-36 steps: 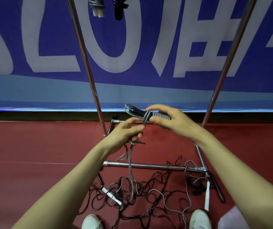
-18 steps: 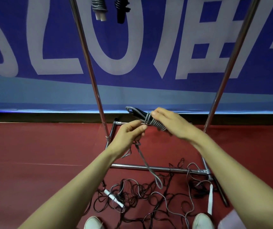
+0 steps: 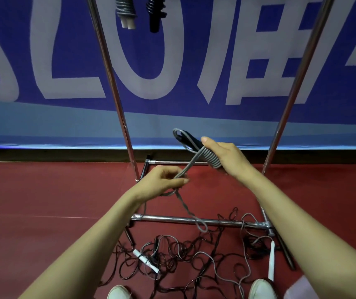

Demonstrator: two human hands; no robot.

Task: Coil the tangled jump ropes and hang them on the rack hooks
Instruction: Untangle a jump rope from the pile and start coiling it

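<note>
1. Right hand (image 3: 226, 157) and left hand (image 3: 162, 182) work between the two leaning uprights of the rack (image 3: 112, 83), the biggest thing in view. The gap between the uprights is open room, but each upright stands near a wrist, so a wide sweep could knock one.
2. Below, the tangled ropes (image 3: 183, 251) sprawl on the red floor (image 3: 43, 201) just in front of the person's shoes (image 3: 118, 292). Some strands cross the low crossbar (image 3: 162, 218), so I judge that a strand pulled upward could snag there.
3. The right hand is clamped round the grey rope bundle (image 3: 210, 157). Its fingers curl under the tight turns and the thumb lies on the folded loops that stick out toward the banner (image 3: 172, 61). The bundle is held well above the floor, probably so the wraps cannot slip.
4. A doubled strand (image 3: 189, 168) runs taut from the wraps down to the left hand, which pinches it between thumb and curled fingers. That tension likely keeps the next turn snug.
5. The tail loop (image 3: 203, 227) hangs under the left hand and ends by the crossbar. I cannot tell whether it touches the bar.
6. At the top edge hang a grey coil (image 3: 125, 9) and a black coil (image 3: 155, 11), just beside each other. Their hooks are out of view, and there is free room to their right.
</note>
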